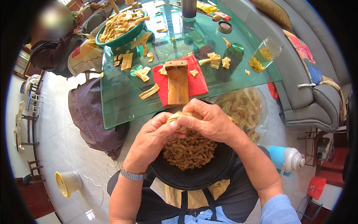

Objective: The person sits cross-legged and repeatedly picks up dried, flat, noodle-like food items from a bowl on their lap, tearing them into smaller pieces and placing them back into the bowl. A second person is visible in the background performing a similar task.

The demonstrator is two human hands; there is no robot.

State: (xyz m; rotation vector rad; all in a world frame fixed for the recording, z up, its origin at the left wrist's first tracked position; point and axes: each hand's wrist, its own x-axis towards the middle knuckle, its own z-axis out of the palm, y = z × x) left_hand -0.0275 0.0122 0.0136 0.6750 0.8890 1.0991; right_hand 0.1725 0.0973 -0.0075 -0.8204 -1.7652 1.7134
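Above a round black basin (177, 181) on my lap, both my hands meet around a pale yellow dried strip (176, 117). The fingers of my left hand (151, 133) pinch it from one side. My right hand (212, 122) grips it from the other, its thumb pressed over the strip, so part of it is hidden. Small brown-yellow chopped pieces (190, 151) fill the middle of the basin. Just beyond my hands, a wooden board with a crosspiece (178, 85) lies on a red cloth (197, 84) at the table's near edge.
Loose strips (149, 91) are scattered over the glass table (123, 106). A green basin (140, 30) heaped with strips stands far left, near another person (52, 52). At right are a glass jar (265, 54), a plastic bag of strips (242, 108), a thermos (289, 158) and a grey sofa (305, 102).
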